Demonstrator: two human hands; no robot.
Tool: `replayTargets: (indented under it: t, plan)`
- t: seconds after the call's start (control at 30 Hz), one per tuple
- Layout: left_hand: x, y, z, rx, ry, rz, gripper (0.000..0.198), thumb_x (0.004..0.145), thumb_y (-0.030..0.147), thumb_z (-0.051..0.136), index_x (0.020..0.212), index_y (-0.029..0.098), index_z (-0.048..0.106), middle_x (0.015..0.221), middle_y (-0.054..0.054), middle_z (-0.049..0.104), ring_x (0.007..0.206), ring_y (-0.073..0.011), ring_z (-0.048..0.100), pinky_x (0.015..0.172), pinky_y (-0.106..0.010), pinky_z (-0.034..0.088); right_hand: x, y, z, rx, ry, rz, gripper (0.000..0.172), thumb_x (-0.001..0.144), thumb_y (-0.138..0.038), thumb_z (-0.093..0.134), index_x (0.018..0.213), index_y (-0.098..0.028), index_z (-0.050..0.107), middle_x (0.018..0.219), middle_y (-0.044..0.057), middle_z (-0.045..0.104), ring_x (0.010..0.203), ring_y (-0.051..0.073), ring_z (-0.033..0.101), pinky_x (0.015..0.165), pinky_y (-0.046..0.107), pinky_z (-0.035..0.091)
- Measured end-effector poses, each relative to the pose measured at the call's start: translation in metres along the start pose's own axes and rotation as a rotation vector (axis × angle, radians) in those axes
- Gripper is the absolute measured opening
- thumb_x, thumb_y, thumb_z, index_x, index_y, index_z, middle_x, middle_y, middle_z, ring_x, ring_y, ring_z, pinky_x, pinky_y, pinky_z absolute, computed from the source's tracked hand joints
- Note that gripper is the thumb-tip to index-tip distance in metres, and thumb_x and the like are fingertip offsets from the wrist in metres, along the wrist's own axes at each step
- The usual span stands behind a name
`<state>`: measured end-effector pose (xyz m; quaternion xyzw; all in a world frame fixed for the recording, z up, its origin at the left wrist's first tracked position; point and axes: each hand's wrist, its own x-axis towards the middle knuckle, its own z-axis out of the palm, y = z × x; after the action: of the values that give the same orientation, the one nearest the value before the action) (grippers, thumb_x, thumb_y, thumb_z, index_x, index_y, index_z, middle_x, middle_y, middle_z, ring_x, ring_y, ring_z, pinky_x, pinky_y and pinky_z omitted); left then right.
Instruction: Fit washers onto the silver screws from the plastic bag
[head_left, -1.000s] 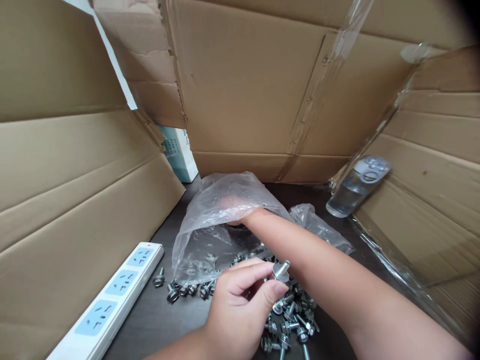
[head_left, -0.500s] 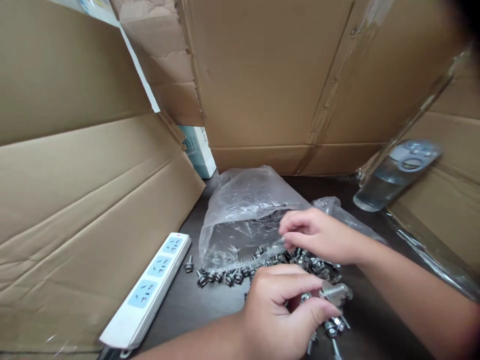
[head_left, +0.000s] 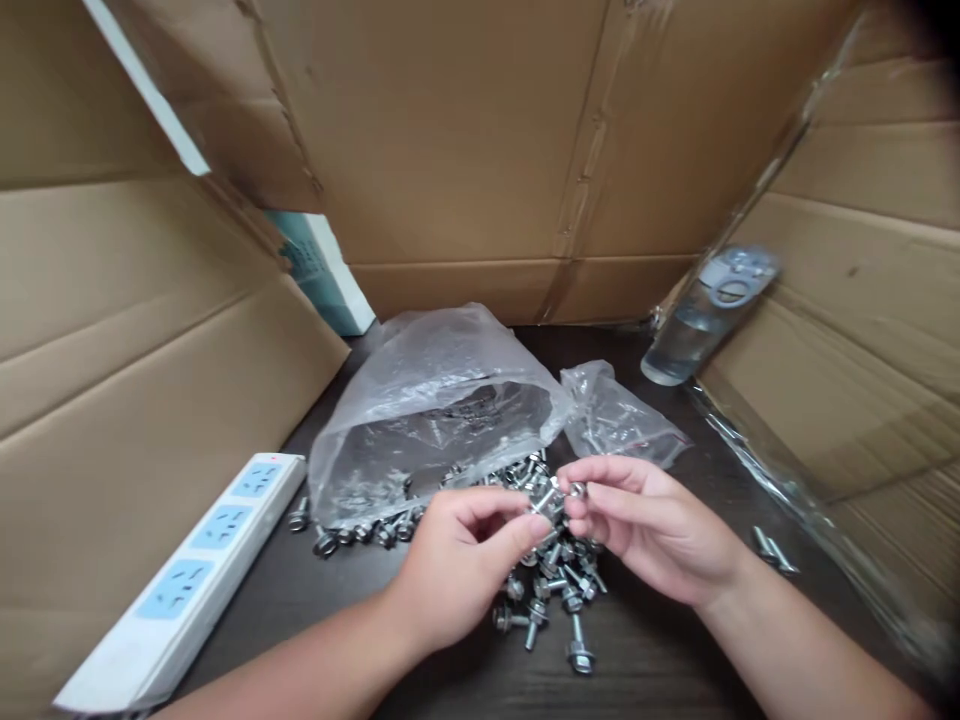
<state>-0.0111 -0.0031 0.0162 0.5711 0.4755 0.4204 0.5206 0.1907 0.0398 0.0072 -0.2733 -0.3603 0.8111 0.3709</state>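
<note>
My left hand (head_left: pixel 461 560) pinches a silver bolt (head_left: pixel 547 499) between thumb and forefinger, its shank pointing up to the right. Close by on the right, my right hand (head_left: pixel 649 520) holds a small shiny metal nut (head_left: pixel 577 490) at its fingertips, near the bolt's end; whether the two touch I cannot tell. Under and around both hands lies a pile of loose hex bolts (head_left: pixel 559 580) with washers or nuts on them. A large clear plastic bag (head_left: pixel 420 370) lies behind the pile, its mouth toward me, with more bolts at its lip.
A white power strip (head_left: pixel 195 570) lies at the left. A smaller plastic bag (head_left: pixel 622 420) and a water bottle (head_left: pixel 694 325) are at the right, the bottle leaning on cardboard. Two loose bolts (head_left: pixel 774 550) lie near my right forearm. Cardboard walls (head_left: pixel 465 130) enclose the dark table (head_left: pixel 645 670).
My right hand has come from the large bag's mouth toward me to meet the left, now with a nut in its fingertips. The view has swung to the right.
</note>
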Motion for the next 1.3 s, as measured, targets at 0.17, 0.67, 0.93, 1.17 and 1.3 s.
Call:
replayTargets:
  t: [0.17, 0.67, 0.93, 1.17, 1.3]
  plan:
    - [0.005, 0.002, -0.002, -0.014, -0.103, -0.050, 0.030, 0.084, 0.036, 0.065, 0.066, 0.012, 0.069, 0.054, 0.001, 0.052, 0.051, -0.0070, 0.036, 0.047, -0.018, 0.033, -0.001, 0.009, -0.003, -0.016, -0.002, -0.067, 0.015, 0.079, -0.019, 0.077, 0.094, -0.017, 0.074, 0.078, 0.003, 0.072, 0.070, 0.010, 0.069, 0.072, 0.020, 0.058]
    - [0.004, 0.003, 0.000, 0.240, -0.110, 0.083, 0.017, 0.083, 0.027, 0.064, 0.078, 0.017, 0.078, 0.061, -0.002, 0.065, 0.055, -0.0106, 0.053, 0.053, -0.019, 0.041, -0.010, 0.022, -0.007, -0.367, -0.051, -0.315, 0.023, 0.089, -0.012, 0.063, 0.102, -0.026, 0.074, 0.108, 0.003, 0.059, 0.079, 0.011, 0.067, 0.077, 0.029, 0.058]
    - [0.003, 0.000, -0.004, 0.071, -0.184, -0.078, 0.030, 0.083, 0.036, 0.064, 0.065, 0.013, 0.069, 0.054, 0.001, 0.051, 0.050, -0.0081, 0.038, 0.046, -0.019, 0.033, -0.012, 0.017, 0.001, -0.778, 0.013, -0.521, 0.025, 0.089, -0.010, 0.062, 0.102, -0.027, 0.075, 0.101, 0.007, 0.066, 0.086, 0.017, 0.066, 0.075, 0.033, 0.059]
    - [0.004, 0.000, -0.003, 0.146, -0.132, 0.046, 0.026, 0.084, 0.031, 0.063, 0.068, 0.014, 0.072, 0.056, -0.001, 0.058, 0.049, -0.0097, 0.047, 0.046, -0.019, 0.038, -0.013, 0.015, 0.004, -0.992, 0.024, -0.686, 0.034, 0.087, -0.004, 0.061, 0.107, -0.029, 0.074, 0.099, 0.006, 0.069, 0.089, 0.019, 0.066, 0.074, 0.033, 0.057]
    - [0.003, -0.004, -0.003, 0.378, -0.059, 0.318, 0.018, 0.085, 0.024, 0.064, 0.074, 0.016, 0.075, 0.058, -0.001, 0.061, 0.053, -0.0102, 0.053, 0.051, -0.019, 0.042, -0.012, 0.016, 0.002, -0.975, 0.023, -0.641, 0.028, 0.088, -0.006, 0.060, 0.104, -0.024, 0.074, 0.094, 0.007, 0.067, 0.082, 0.017, 0.067, 0.069, 0.032, 0.057]
